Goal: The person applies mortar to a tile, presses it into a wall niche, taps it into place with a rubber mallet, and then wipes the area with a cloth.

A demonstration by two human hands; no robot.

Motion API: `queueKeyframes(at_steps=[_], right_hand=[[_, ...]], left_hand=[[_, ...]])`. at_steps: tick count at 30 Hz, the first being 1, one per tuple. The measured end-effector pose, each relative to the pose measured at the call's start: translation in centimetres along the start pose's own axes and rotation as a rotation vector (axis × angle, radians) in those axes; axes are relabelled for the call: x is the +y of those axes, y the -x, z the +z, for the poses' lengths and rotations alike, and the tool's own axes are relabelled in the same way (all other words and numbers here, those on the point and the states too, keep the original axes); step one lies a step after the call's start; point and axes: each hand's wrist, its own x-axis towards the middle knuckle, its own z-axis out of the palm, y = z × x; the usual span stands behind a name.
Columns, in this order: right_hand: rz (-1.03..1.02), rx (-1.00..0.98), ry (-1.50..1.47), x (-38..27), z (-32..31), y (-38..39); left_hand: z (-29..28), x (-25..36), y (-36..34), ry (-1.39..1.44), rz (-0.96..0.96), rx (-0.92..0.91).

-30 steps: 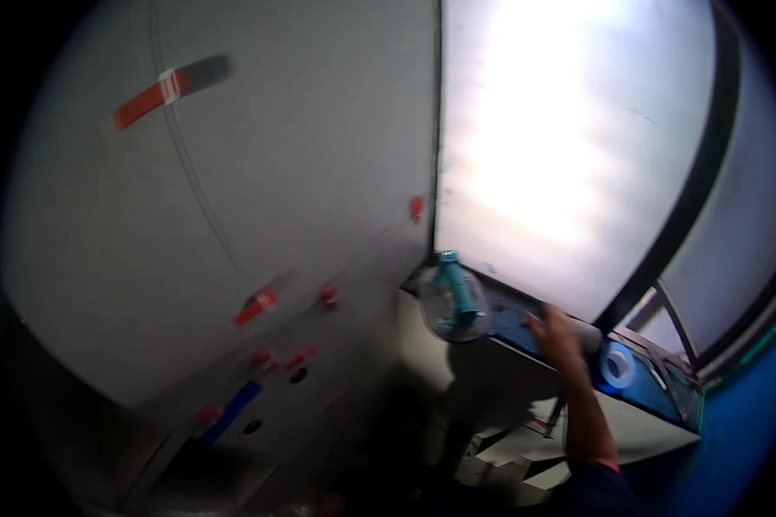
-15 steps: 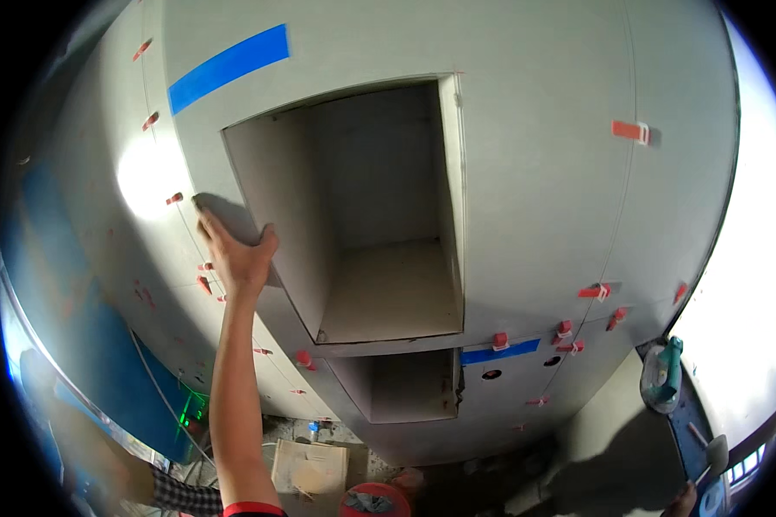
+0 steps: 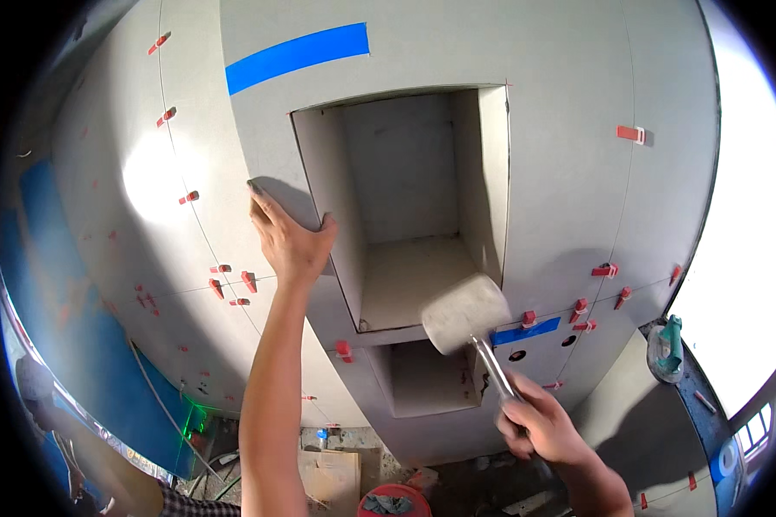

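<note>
My left hand point(image 3: 289, 241) rests on the grey tiled wall at the strip left of the upper niche point(image 3: 409, 172), fingers spread between the strip's outer corner and the opening's edge. Closed around a metal handle, my right hand point(image 3: 535, 422) holds a pale mallet point(image 3: 464, 312), whose broad head is in front of the niche's lower right part. A smaller recess point(image 3: 427, 379) is below. Red tile-levelling wedges point(image 3: 628, 133) dot the tile joints, and blue tape point(image 3: 297, 56) is stuck above the niche and also at lower right, near two round holes.
A ledge at right by a bright window point(image 3: 741, 172) holds a green suction lifter point(image 3: 668, 353) and a tape roll point(image 3: 722, 458). On the floor are cardboard point(image 3: 336, 482) and a red bucket point(image 3: 392, 508). A blue panel point(image 3: 129, 396) with a cord stands left; a checked sleeve point(image 3: 198, 504) shows bottom left.
My view has swung left from the window to the niches. Since half a second ago, my right hand has risen from the right ledge, now holding the mallet; my left hand stays on the wall.
</note>
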Motion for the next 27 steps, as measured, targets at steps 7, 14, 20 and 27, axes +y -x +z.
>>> queueKeyframes(at_steps=[7, 14, 20, 27], right_hand=[[-0.170, 0.139, -0.230, -2.3, 3.3, -21.3], [-0.119, 0.213, -0.407, -1.6, 5.9, -28.6], [-0.078, 0.210, -0.312, -0.2, 4.3, -29.9], [-0.131, 0.212, -0.218, 0.2, 5.6, -30.5]], left_hand=[[0.3, 0.2, -0.4, 0.020, 0.055, 0.074], [0.6, -0.5, -0.2, 0.030, 0.042, 0.096], [1.0, -0.5, 0.1, 0.014, 0.080, 0.132], [0.8, -0.7, -0.3, 0.021, 0.067, 0.107]])
